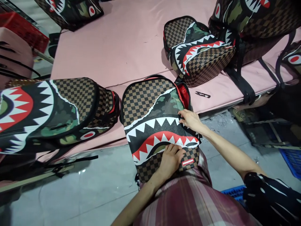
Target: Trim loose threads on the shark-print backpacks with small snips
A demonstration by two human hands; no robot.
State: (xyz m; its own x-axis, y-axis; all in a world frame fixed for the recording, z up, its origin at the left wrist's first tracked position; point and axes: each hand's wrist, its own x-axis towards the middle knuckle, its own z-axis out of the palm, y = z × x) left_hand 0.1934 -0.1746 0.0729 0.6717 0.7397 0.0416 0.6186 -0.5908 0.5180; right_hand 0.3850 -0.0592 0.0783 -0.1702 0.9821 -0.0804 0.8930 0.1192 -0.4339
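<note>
A: Where does the work stand?

B: A person handles a checkered, shark-mouthed backpack point(155, 125) at a pink table point(113, 40). Its front looks assembled, with the printed panel joined and the red label point(188, 162) in place. A side opening point(184, 93) shows red lining, so closing it may be among what is left; anything further the view does not settle

A: And the bag itself?

B: It leans between table and person, its rounded top at the table's edge, its lower end against the plaid cloth point(188, 201) over the lap. Similar bags, a left-hand backpack point(66, 103) among them, lie about it, and small black snips point(202, 94) rest on the table, near the right hand point(191, 120) but apart from it

A: How do the fingers meet it?

B: The bag lies directly under both sets. The right hand's fingers bend over the front near its right edge, along a vertical seam or zip; whether they pinch it, I cannot tell. The left hand point(169, 158) rests on the lower front, just beside the label, fingers bent and close together, thumb set apart, with any grip on the material impossible to tell
</note>
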